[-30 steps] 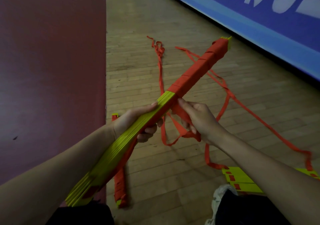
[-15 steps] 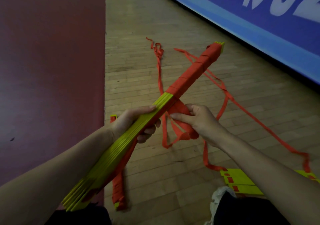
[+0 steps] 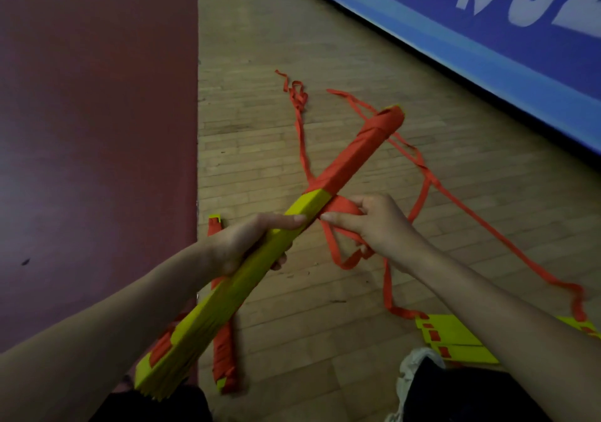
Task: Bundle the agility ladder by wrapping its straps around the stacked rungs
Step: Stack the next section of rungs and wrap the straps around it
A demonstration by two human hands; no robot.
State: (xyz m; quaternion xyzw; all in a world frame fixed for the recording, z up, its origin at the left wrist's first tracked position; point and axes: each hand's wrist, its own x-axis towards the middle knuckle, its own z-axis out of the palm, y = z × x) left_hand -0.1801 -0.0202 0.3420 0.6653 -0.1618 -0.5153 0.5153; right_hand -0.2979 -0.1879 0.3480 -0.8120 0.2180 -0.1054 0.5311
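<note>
Now the strap has been raised to the stacked rungs, pinched by the right hand. The rungs, pointing to 1 o'clock, are gripped by the left hand; another turn looks ready.

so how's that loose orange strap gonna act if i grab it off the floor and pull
Probably floppy: the orange strap sags in a loop under the right hand and lies in kinked curves on the wooden floor. Likely light, since a light pinch holds it up. It may snag, as the far end is bunched and twisted.
</note>
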